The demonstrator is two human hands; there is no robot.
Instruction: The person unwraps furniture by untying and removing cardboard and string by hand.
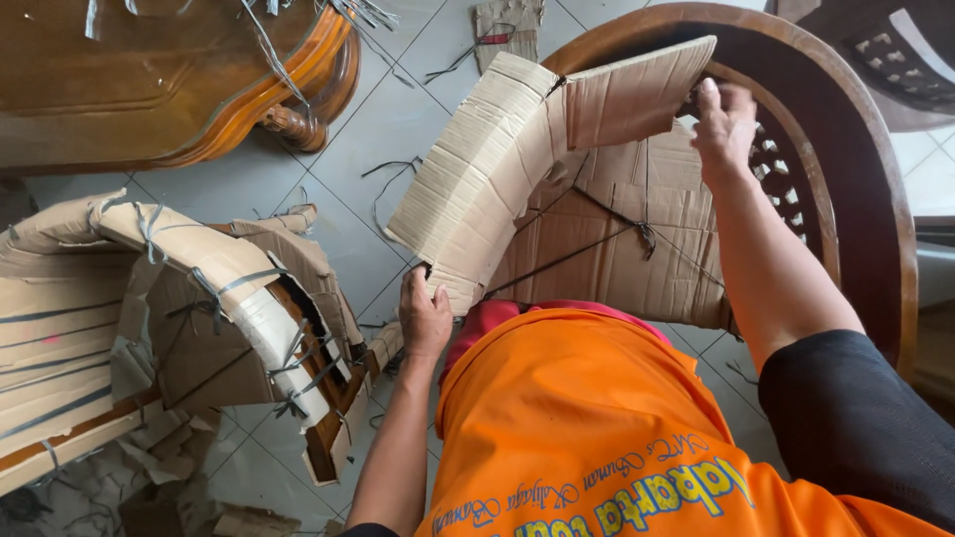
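Grey floor tiles point(388, 139) lie under a round-backed wooden chair point(875, 189). Against that chair, I see my left hand point(425, 320) gripping the lower corner of a creased cardboard sheet point(487, 169), and my right hand point(724, 124) pinching its upper flap. Left of the chair stands another cardboard-wrapped chair point(229, 298).

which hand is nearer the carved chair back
Right. The right hand is up against the carved chair back; the left hand grips the folded cardboard's lower edge, well away.
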